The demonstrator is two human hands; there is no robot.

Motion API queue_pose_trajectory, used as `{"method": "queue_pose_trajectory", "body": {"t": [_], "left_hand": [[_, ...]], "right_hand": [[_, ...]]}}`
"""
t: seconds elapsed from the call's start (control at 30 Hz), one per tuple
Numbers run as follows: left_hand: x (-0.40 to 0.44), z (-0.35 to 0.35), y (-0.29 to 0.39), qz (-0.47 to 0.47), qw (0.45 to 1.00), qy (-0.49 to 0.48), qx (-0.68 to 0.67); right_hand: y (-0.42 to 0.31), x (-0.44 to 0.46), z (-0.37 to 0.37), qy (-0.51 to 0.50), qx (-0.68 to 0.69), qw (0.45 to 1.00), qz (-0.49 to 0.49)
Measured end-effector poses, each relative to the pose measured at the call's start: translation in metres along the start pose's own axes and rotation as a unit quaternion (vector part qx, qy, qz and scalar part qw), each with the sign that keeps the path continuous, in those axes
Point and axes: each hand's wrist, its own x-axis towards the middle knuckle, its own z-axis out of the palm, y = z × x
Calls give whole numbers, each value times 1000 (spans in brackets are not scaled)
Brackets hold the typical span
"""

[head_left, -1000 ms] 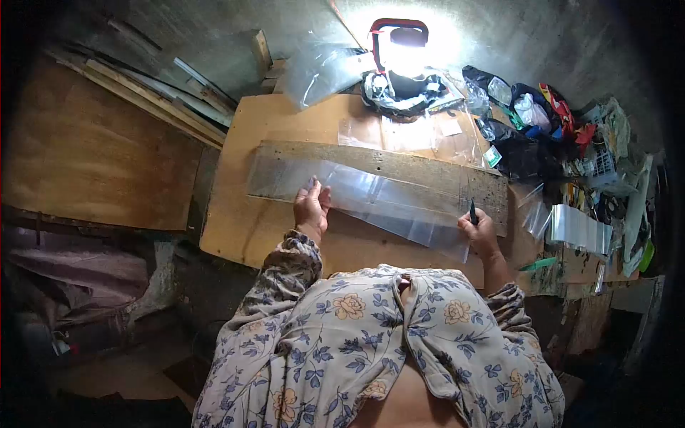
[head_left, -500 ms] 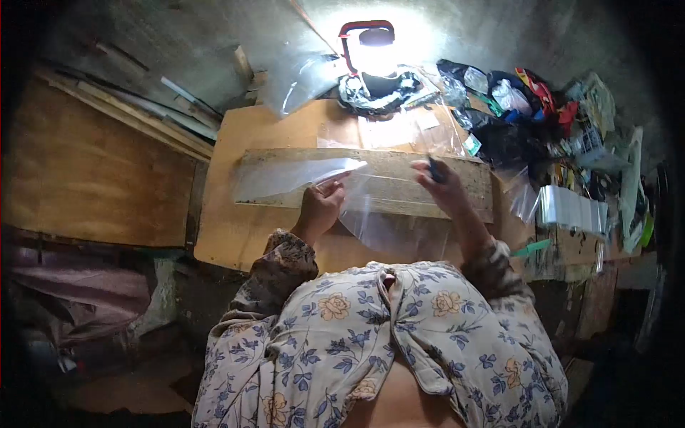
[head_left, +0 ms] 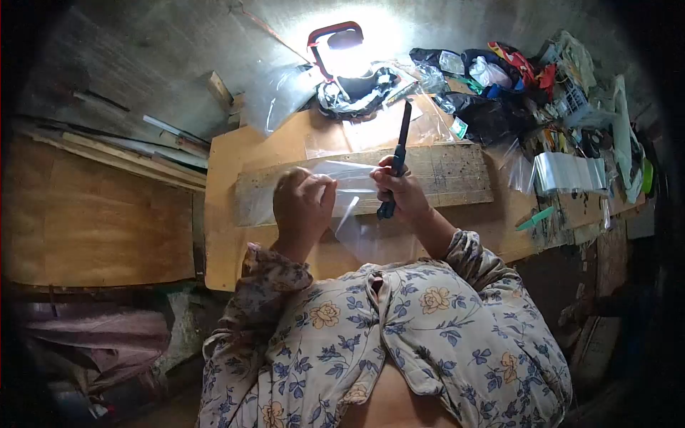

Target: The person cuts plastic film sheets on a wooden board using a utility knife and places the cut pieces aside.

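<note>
Seemingly midway, the fingers of the left hand [head_left: 303, 203] pinch a clear plastic sheet [head_left: 349, 172] reaching toward the right hand [head_left: 399, 191], whose fingers grip a knife [head_left: 403, 135] pointing away from them, what is done or left being impossible to tell.

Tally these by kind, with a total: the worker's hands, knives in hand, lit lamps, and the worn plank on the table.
Hands: 2, left hand and right hand
Dark knife: 1
Lit lamp: 1
Worn plank: 1
Total: 5
</note>
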Motion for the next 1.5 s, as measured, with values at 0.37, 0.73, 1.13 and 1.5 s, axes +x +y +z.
{"method": "queue_pose_trajectory", "body": {"t": [0.37,0.73,1.13,1.5], "left_hand": [[17,44,-38,5,978,-36,-204],[0,57,-55,15,973,-8,-229],[3,50,-51,61,980,-13,-188],[-21,51,-35,54,993,75,-69]], "right_hand": [[12,-8,-6,107,-90,989,-49],[-22,18,3,-44,-628,712,-311],[-17,29,7,-127,-667,709,-192],[-48,50,44,-77,-751,605,-252]]}}
